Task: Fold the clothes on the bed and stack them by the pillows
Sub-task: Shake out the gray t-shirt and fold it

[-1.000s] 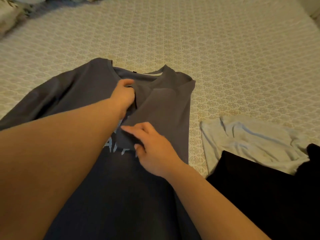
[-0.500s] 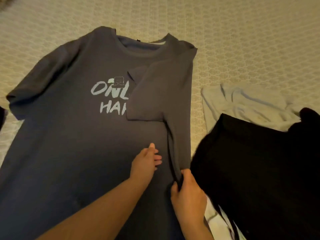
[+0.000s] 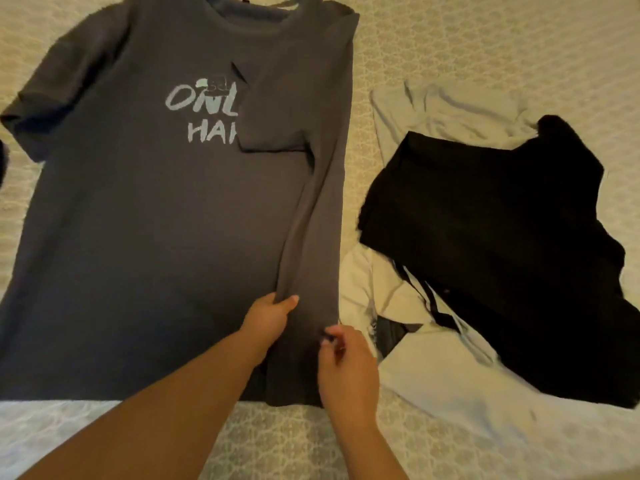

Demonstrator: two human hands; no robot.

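Note:
A dark grey T-shirt (image 3: 145,209) with pale lettering lies face up on the bed, its right sleeve and right side folded inward over the chest. My left hand (image 3: 268,315) pinches the inner edge of that folded strip near the hem. My right hand (image 3: 346,365) pinches the strip's outer edge just beside it. To the right lies a black garment (image 3: 485,244) on top of a pale light-blue garment (image 3: 446,109).
The patterned cream bedspread (image 3: 502,39) shows beyond and to the right of the clothes and along the near edge. A dark item pokes in at the far left edge (image 3: 2,161). No pillows are in view.
Both hands came down from the shirt's chest to its lower right side. The right side now lies folded inward further along its length. The view dropped closer to the near hem.

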